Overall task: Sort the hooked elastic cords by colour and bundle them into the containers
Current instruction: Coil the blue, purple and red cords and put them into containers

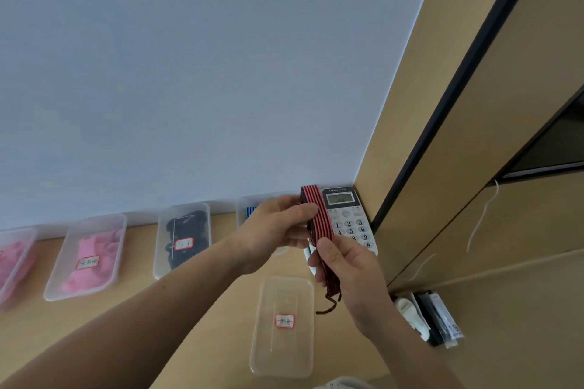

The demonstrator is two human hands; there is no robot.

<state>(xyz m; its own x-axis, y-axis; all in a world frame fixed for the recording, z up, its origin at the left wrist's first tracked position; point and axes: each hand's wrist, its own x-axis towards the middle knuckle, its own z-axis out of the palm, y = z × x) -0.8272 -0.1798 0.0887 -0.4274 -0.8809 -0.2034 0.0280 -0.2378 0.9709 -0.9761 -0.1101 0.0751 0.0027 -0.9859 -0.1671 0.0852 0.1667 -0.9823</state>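
- Above the near-right part of the wooden desk (202, 309), I see both hands holding one folded red-and-black striped cord (319, 218) in the air, over the gap between the empty container (284, 363) and the telephone (352, 215).
- My view of the far-right container (242, 204) is mostly blocked by the left hand (278, 230); only a blue-striped cord (250, 212) shows in it.
- The cord and the right hand (350, 275) cover the left edge and near corner of the telephone, a white set with round numbered keys and a small grey screen.
- The left hand pinches the cord's upper part between thumb and fingers; the right hand's fingers curl round its lower part, and a dark loose end (327, 309) dangles beneath.
- All containers are clear, shallow, round-cornered plastic; the cord is flat and ribbed.
- I count five containers: two with pink cords (91, 243), one with black cords (189, 224), one with blue, one empty. Three show red-edged labels.
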